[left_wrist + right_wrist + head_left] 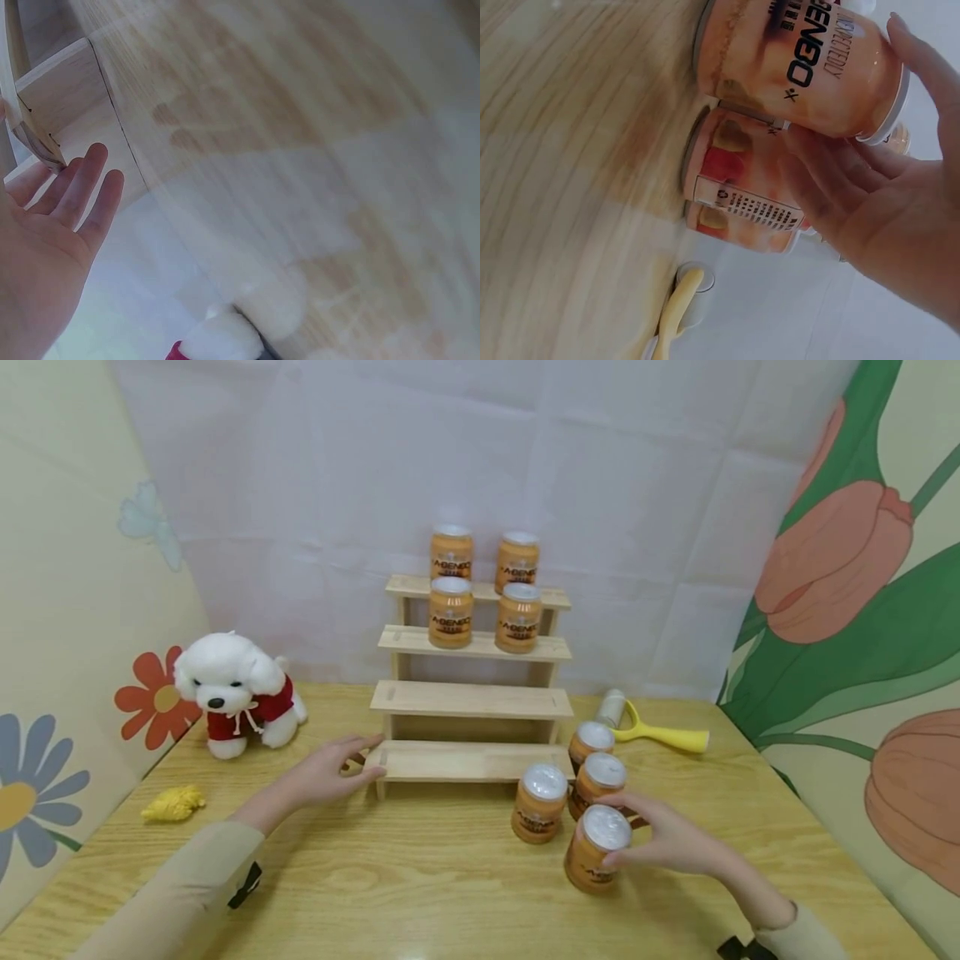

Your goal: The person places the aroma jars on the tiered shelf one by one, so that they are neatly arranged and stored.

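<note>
Backdrop: creased white cloth [360, 485] behind a wood-grained worktop [420, 893].
Far left: a crumpled yellow bundle [174, 803], its make unclear, and a white plush dog in a red top [225, 672].
Left hand [330, 772]: fingers relaxed and apart, at the left end of the lowest board of a pale wooden four-step stand [472, 700]; a light touch there should avoid shifting it. Its thumb is mostly cut off in the left wrist view.
Upper steps: two pairs of orange cans with silvery lids [451, 622]; the front pair hides the rear bases.
Loose cans: three similar orange cans [538, 814] by the stand's right end, the rear two partly hidden.
Held can: a matching orange can [588, 860], nearest the viewer; whether its base bears on the worktop is hard to tell.
Right hand [663, 839]: thumb and fingers pinch that can near its lid; keeping it upright and clear of its neighbours would be wise.
Far right: a yellow forked tool [671, 739], partly covering a greyish cylinder [612, 706].
</note>
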The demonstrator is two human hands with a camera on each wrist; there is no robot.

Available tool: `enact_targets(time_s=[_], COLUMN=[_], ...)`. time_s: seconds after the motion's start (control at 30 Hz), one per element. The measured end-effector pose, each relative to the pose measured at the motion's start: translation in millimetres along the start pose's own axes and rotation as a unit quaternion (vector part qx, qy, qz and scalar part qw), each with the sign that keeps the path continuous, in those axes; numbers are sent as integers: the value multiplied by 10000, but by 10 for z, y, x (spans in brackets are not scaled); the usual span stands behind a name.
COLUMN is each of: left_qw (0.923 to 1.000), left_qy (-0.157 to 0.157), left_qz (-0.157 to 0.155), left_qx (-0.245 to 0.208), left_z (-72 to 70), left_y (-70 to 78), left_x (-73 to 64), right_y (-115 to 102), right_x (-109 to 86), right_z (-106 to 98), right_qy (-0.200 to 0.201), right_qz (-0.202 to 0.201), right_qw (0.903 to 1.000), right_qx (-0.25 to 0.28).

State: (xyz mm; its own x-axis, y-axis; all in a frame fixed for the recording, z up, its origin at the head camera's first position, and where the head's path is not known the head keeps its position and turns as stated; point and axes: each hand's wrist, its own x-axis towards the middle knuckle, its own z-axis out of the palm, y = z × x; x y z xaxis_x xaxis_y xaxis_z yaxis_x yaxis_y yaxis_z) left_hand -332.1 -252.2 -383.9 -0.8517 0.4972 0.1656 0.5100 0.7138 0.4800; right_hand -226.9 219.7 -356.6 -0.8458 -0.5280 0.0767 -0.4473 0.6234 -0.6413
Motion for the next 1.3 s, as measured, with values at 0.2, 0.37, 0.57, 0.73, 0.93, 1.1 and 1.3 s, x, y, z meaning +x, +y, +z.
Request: enact_targets(time_s=[0.2,0.37,0.57,0.73,0.93,1.1,1.3], left_qw=[10000,10000,10000,10000,10000,10000,9999], left_qy=[-3,-4,-15,-35,20,73,53], left_qz=[-20,3,-17,-71,-8,45,81], left_qx=[14,0,-23,-16,4,25,33], left_z=[2,10,17,22,13,9,20], left_y=[-8,-8,-25,-28,-25,-28,-35], left_x=[2,1,-1,7,-1,9,3], right_y=[-2,-52,-81,-146,-292,-393,-498], right_x=[2,24,45,42,72,143,296], right_z=[23,60,84,46,-58,-100,-112], right_qy=[61,296,553,715,936,1192,1587], right_qz=[116,219,136,42,-127,-254,-363], right_qw=[9999,9991,9979,9963,9952,9925,9866], right_qx=[-56,-198,-314,-471,-260,-83,93])
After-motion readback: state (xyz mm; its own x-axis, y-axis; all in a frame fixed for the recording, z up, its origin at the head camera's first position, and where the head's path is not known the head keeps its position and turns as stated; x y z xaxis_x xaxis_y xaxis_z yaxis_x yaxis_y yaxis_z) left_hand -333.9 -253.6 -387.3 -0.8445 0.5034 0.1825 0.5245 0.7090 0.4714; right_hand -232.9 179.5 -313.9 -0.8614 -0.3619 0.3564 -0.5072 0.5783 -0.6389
